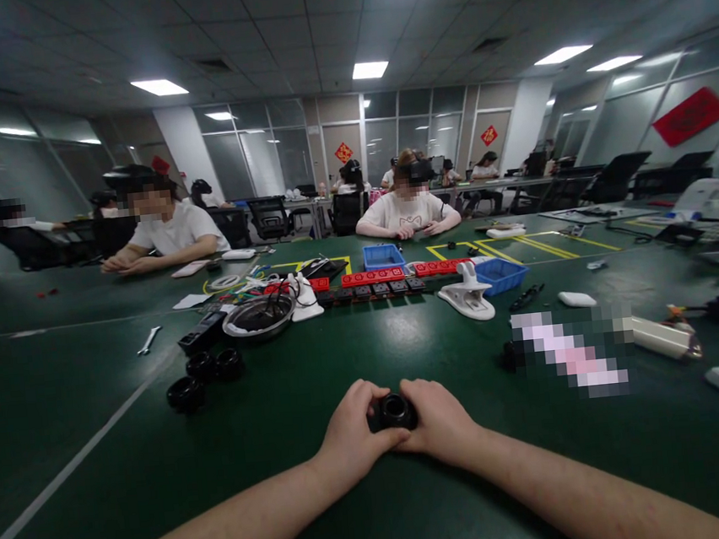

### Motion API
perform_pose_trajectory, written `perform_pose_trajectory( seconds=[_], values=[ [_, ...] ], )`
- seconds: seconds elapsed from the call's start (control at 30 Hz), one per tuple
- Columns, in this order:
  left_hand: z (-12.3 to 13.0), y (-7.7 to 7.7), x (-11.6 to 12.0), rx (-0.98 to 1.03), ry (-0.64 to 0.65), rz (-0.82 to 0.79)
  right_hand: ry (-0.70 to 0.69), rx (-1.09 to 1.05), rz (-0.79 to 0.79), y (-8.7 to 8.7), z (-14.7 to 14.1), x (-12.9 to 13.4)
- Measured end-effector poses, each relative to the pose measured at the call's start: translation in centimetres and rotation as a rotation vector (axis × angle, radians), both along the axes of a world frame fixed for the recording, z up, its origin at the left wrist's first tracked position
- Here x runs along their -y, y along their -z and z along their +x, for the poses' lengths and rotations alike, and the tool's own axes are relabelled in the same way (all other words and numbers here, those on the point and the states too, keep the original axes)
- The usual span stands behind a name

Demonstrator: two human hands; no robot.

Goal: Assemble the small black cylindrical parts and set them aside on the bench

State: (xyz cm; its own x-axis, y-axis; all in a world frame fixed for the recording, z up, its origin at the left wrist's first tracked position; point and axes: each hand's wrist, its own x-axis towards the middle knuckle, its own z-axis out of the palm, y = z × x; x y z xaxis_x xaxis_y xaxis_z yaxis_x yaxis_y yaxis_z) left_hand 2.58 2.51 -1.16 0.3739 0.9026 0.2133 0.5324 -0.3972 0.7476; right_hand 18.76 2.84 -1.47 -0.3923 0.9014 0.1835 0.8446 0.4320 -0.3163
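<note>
Both my hands are closed around a round black part with a hole in its top (396, 409), low over the green table in front of me. My left hand (357, 426) wraps its left side, with the thumb across the front. From the right, my right hand (441, 418) grips the same part, and the thumbs meet near its lower edge. The part's underside is hidden, so I cannot tell whether it touches the table. Several similar black ring-shaped parts (186, 394) stand in a group to the left.
Beyond my hands are a metal bowl (260, 326) with black cables, red power strips (373, 277), blue bins (501, 276) and a white clamp stand (467, 295). A wrench (148, 341) lies left; a cream cylinder (662, 337) lies right. Two people (409, 205) sit across the table.
</note>
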Motion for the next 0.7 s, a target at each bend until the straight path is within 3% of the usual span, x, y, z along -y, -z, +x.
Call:
perform_pose_trajectory(
  seconds=[0.13, 0.33, 0.47, 0.7],
  values=[
    [-0.1, 0.0, -0.3, 0.022, 0.060, 0.027, -0.083, -0.043, 0.030, -0.3, 0.2, 0.0],
    [-0.4, -0.7, 0.0, 0.021, 0.172, 0.037, -0.333, -0.233, -0.209, -0.9, 1.9, -0.9],
    [-0.5, -1.0, 0.3, 0.008, 0.185, 0.046, -0.387, -0.280, -0.318, -1.5, 2.4, -1.2],
    [-0.5, -0.8, 0.3, 0.003, 0.179, 0.063, -0.401, -0.316, -0.353, -1.7, 2.3, -1.1]
  ],
)
